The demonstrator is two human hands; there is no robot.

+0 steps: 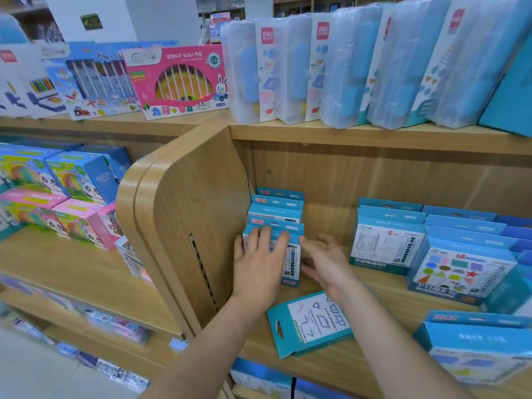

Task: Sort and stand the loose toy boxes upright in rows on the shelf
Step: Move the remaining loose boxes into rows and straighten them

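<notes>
I am squaring up a short row of small teal-and-white cardboard toy boxes (pixel 275 217) that stand upright at the far left end of the pale wooden shelf (pixel 374 286), tight against its rounded side panel (pixel 184 226). This looks like the middle of the job: that row is formed, but a flat teal card box printed with line shapes (pixel 309 323) lies face up near the front edge, just right of my left forearm, and is not yet stood up.

My left hand (pixel 259 263) is spread flat, fingers (pixel 266 234) splayed over the face and top edge of the nearest box in the row, pressing on it, not gripping. My right hand (pixel 326 263) is open with loosely curled fingers, close beside the right edge of that same box; I cannot tell whether it touches it, and it holds nothing.

To the right, well apart, stand more teal boxes, one showing coloured shapes (pixel 457 272).

Next, I judge, the lying box wants picking up with my free right hand and standing at the front of the row.
</notes>
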